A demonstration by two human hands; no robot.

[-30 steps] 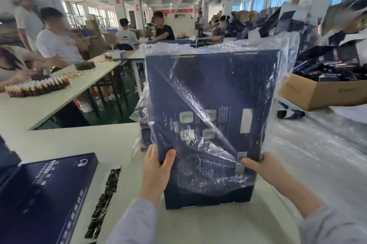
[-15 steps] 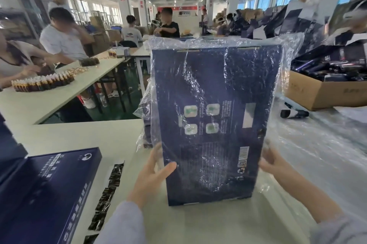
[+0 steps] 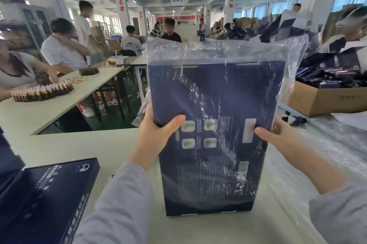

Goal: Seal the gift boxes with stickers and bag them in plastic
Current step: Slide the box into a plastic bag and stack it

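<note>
A dark blue gift box (image 3: 214, 104) stands upright on its short end in the middle of the view, its printed back facing me. A clear plastic bag (image 3: 222, 51) covers it from the top down to near its lower part. My left hand (image 3: 156, 130) grips the box's left edge through the plastic, thumb across the front. On the right edge my right hand (image 3: 276, 136) grips it the same way. The box's bottom end stands on the pale table (image 3: 79, 144).
A second dark blue gift box (image 3: 45, 198) lies flat at the lower left. Loose clear plastic sheets (image 3: 327, 154) cover the table at right. A cardboard carton (image 3: 325, 98) of dark boxes stands at the right. Several people work at a long table (image 3: 59, 94) with small bottles.
Both hands have slid up the box's sides from near its lower corners to about mid-height, and the plastic bag now reaches further down the box.
</note>
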